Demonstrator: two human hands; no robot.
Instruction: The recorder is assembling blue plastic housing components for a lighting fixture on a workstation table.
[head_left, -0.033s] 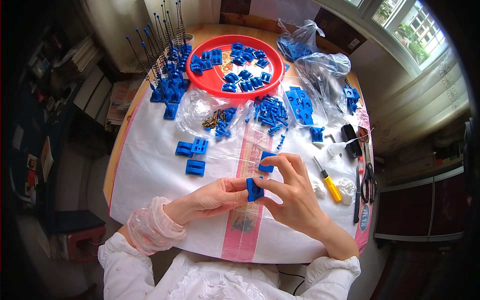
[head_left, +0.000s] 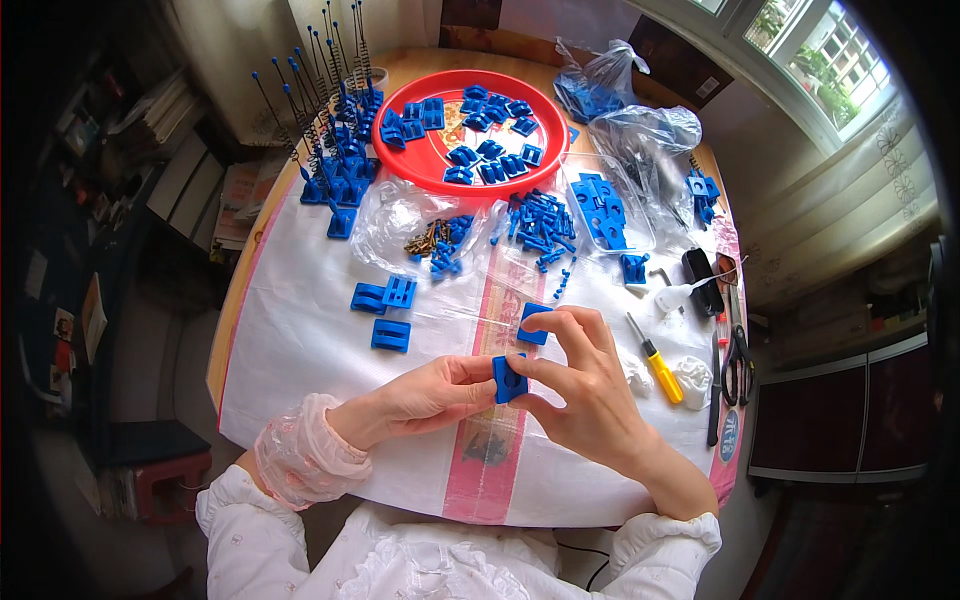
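Blue block [head_left: 510, 380] is pinched over the worktop [head_left: 408, 62] by the fingers of both the left hand [head_left: 428, 396] and right hand [head_left: 590, 402]. Steady it from the left, press evenly from the right, and avoid nudging the blue piece [head_left: 535, 325] beyond.

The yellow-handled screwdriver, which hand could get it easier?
Probably the right hand: the yellow-handled screwdriver lies just to its right. The left hand is farther away, and both hands hold one blue piece.

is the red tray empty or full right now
Partly filled: the red tray holds many blue pieces, with bare bottom showing between them.
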